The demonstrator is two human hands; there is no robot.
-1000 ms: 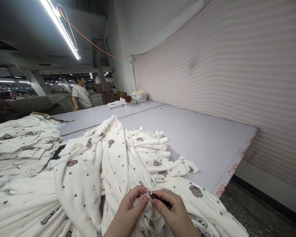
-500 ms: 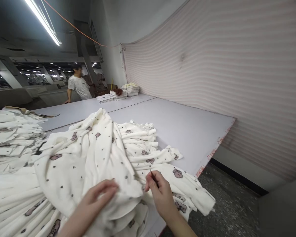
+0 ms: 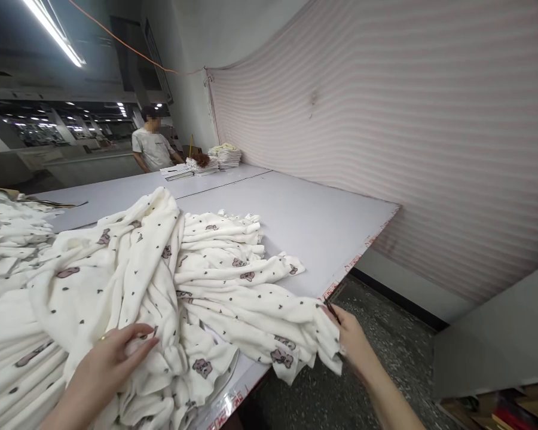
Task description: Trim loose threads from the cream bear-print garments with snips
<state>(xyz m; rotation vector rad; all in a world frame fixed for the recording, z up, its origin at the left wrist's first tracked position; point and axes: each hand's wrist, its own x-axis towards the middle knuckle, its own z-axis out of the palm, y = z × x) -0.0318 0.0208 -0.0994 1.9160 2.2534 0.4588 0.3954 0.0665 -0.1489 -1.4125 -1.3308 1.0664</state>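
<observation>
A heap of white fleece garments [image 3: 161, 269] printed with small hearts and brown bears lies on the near part of a grey cutting table [image 3: 296, 209]. My left hand [image 3: 112, 358], a ring on one finger, rests on the heap with its fingers stretched out flat. My right hand [image 3: 350, 337] is past the table's right edge, closed on the end of one white garment [image 3: 269, 310] drawn out sideways. A thin dark tool [image 3: 330, 310] sticks out of the same hand; I cannot make out what it is.
More folded white garments [image 3: 9, 239] are stacked at the left. Far down the table stand cloth stacks [image 3: 226, 156], with another person [image 3: 152, 149] beside them. A striped pink cloth wall [image 3: 407, 119] runs along the right, above dark floor [image 3: 385, 310] and a grey box [image 3: 497, 340].
My hands, together over one spot of cloth a second ago, have parted. The right hand has swung right past the table edge, drawing a garment with it. The left lies flat on the heap.
</observation>
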